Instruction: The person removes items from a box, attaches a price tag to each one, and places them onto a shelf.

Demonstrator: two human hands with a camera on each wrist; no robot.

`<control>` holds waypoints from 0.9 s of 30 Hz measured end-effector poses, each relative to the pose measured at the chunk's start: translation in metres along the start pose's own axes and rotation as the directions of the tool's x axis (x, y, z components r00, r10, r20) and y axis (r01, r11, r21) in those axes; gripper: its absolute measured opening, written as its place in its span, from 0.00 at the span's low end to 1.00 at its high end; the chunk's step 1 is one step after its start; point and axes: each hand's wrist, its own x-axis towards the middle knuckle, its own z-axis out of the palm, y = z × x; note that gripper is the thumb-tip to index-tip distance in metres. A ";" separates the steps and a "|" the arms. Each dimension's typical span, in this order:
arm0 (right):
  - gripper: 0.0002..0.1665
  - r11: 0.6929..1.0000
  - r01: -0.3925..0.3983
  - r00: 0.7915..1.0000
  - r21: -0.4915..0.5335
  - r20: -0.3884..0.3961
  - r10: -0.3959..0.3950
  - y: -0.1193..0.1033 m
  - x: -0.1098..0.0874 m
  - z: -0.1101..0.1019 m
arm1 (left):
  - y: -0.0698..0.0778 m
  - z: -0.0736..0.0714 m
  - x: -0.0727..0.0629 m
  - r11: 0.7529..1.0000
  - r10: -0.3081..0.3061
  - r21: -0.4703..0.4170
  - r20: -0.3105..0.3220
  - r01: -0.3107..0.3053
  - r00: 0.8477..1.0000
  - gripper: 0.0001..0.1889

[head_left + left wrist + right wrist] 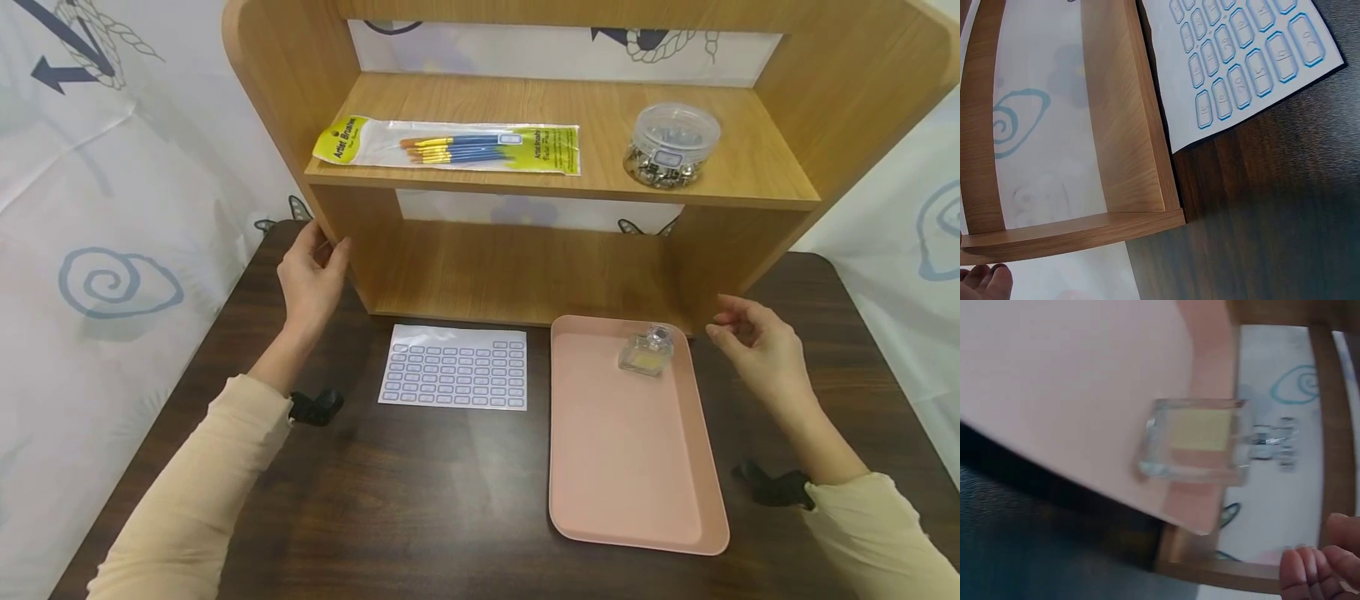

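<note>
My left hand (311,279) is at the left side panel of a wooden desk shelf (525,267), its thumb at the front edge and fingers along the outer face. In the left wrist view the fingertips (988,282) show beside that panel. Off the shelf's right side, my right hand (765,354) hovers with loosely bent fingers and holds nothing. Close to it, a small clear glass bottle (645,354) with a pale yellow label lies on its side at the far end of a pink tray (626,450); the bottle looks blurred in the right wrist view.
On the upper shelf lie a packet of artist brushes (450,148) and, to the right, a clear lidded jar (670,146) of small metal pieces. A sheet of blue-bordered labels (455,367) lies left of the tray on the dark wooden table (420,492). Patterned cloth (112,200) hangs behind.
</note>
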 end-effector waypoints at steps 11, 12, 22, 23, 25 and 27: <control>0.29 0.996 -0.052 0.968 -0.079 0.240 0.070 0.020 -0.001 0.012 | -0.008 -0.008 -0.027 0.994 -0.086 -0.069 0.019 0.087 0.996 0.26; 0.30 0.995 -0.052 0.965 -0.083 0.253 0.071 0.021 -0.001 0.013 | -0.007 -0.009 -0.031 0.992 -0.093 -0.078 0.019 0.095 0.995 0.26; 0.31 0.992 -0.062 0.943 -0.107 0.320 0.093 0.030 0.000 0.022 | 0.028 -0.002 -0.075 0.987 -0.109 -0.105 0.085 0.118 0.990 0.19; 0.31 0.993 -0.062 0.943 -0.105 0.321 0.093 0.030 0.000 0.022 | 0.030 0.001 -0.078 0.986 -0.110 -0.113 0.106 0.122 0.988 0.19; 0.31 0.993 -0.067 0.940 -0.102 0.326 0.097 0.031 0.000 0.023 | 0.034 0.005 -0.085 0.985 -0.111 -0.117 0.157 0.130 0.981 0.19; 0.30 0.993 -0.070 0.940 -0.099 0.326 0.099 0.032 0.001 0.024 | 0.039 0.011 -0.090 0.978 -0.122 -0.142 0.215 0.154 0.969 0.18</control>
